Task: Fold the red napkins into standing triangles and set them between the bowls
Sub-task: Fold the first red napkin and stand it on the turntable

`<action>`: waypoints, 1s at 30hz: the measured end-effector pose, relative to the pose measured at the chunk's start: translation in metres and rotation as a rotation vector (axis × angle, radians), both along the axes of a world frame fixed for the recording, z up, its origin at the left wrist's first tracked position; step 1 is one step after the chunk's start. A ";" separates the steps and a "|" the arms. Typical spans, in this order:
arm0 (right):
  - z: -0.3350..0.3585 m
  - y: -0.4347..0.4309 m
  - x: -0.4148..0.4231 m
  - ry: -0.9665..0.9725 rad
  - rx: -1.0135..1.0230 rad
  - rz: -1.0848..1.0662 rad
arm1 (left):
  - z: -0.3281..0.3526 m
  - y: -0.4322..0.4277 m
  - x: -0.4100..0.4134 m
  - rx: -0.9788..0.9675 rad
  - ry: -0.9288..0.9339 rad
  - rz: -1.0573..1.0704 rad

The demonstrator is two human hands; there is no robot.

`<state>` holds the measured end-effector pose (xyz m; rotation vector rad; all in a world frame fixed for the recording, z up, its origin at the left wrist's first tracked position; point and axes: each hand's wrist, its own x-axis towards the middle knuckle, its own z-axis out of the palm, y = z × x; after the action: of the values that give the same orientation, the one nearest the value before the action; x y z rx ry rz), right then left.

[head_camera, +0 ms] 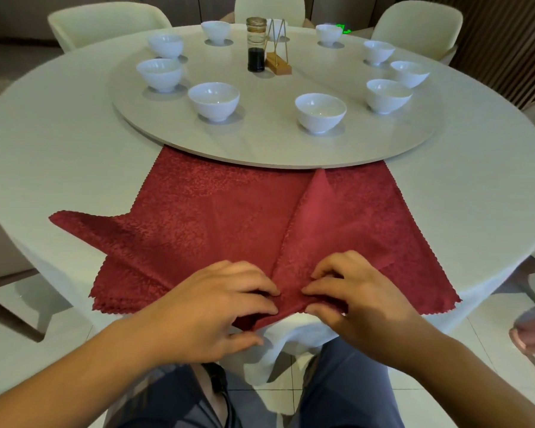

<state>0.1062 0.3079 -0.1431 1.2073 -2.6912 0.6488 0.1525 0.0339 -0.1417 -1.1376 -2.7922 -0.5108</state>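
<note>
A stack of red napkins (229, 217) lies flat on the white-clothed round table (59, 143), filling the lower middle of the frame. Its far edge reaches the near rim of the pale turntable (275, 146). Its near edge lies at the table's edge, just in front of the person. The napkins have zigzag-cut borders, which show layered at the lower left of the stack. One napkin sits askew, with a corner pointing toward the left of the frame.

On top, part of the top napkin (314, 217) is turned over. It shows a lighter, smoother side as a narrow triangle whose tip points at the turntable rim.

Both hands meet at the near corner of that napkin, at the bottom centre. The left hand (217, 307) has its fingers curled down onto the cloth and its thumb beneath at the table's edge, so its grip is closed on the fabric. The right hand (362, 304) is just beside it, with fingers bent. Its fingertips pinch the same fold, which is bunched between the two hands.

On the turntable, white bowls (213, 100) stand upright in a ring, well apart from the napkins, and none has a napkin beside it. Near the top centre stand a glass bottle (256, 44) with dark liquid in its lower part and, just beside it, a gold wire stand (278, 61) on a wooden base. Pale chairs (105, 26) ring the far side of the table.
</note>
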 end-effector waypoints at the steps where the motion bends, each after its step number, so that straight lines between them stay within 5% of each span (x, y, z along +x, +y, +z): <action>1: -0.001 0.001 -0.001 0.041 0.003 0.013 | -0.003 -0.002 0.002 -0.014 0.007 0.001; 6: -0.006 0.006 -0.003 0.230 0.033 0.064 | -0.010 -0.004 0.012 -0.016 0.056 -0.001; 14: 0.004 0.026 -0.014 0.213 0.088 0.043 | -0.013 0.030 0.008 0.091 0.251 0.040; 24: 0.018 0.060 -0.015 -0.057 -0.032 -0.105 | -0.028 0.133 -0.002 0.094 0.269 0.239; 30: 0.013 0.060 -0.004 -0.128 -0.089 -0.060 | -0.010 0.120 0.002 0.179 0.066 0.257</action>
<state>0.1019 0.3678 -0.1302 1.0947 -2.7560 0.8549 0.1550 0.1536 -0.1513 -0.7339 -2.7142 -0.6655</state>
